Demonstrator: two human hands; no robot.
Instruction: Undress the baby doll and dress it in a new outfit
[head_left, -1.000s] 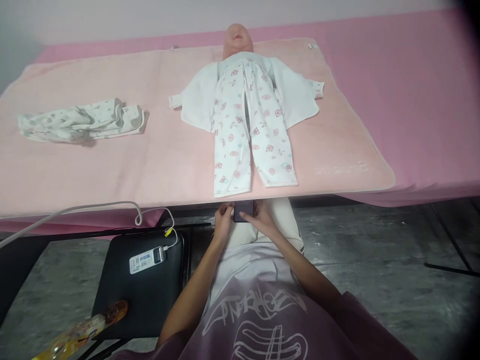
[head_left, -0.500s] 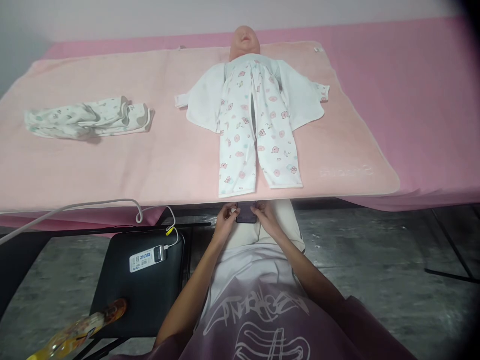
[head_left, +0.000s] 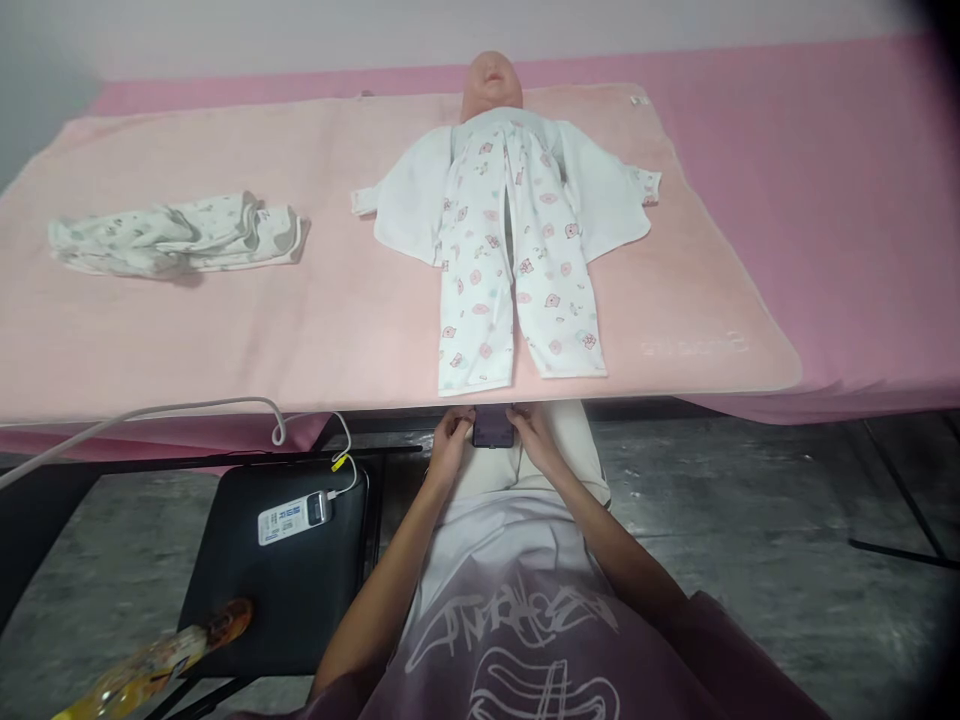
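A dark phone (head_left: 493,428) rests over my lap at the table's front edge, its far end hidden under the edge. My left hand (head_left: 451,440) grips its left side, and my right hand (head_left: 534,436) grips its right side, thumbs by the screen. On the table beyond lies a baby doll (head_left: 491,85) on its back, its head at the far end. White printed baby trousers (head_left: 480,270) are spread over its body, legs towards me. Under them a white top (head_left: 611,200) lies with both sleeves spread outwards.
A folded printed cloth (head_left: 172,238) lies left on the pink mat (head_left: 360,320). Below the table, a black stool (head_left: 300,590) carries a white power bank (head_left: 289,517) with a cable (head_left: 217,402). A bottle (head_left: 150,670) with yellow contents stands lower left.
My thumbs have shifted slightly outwards from the middle of the phone towards its sides. The doll, clothes and other things stay where they were.
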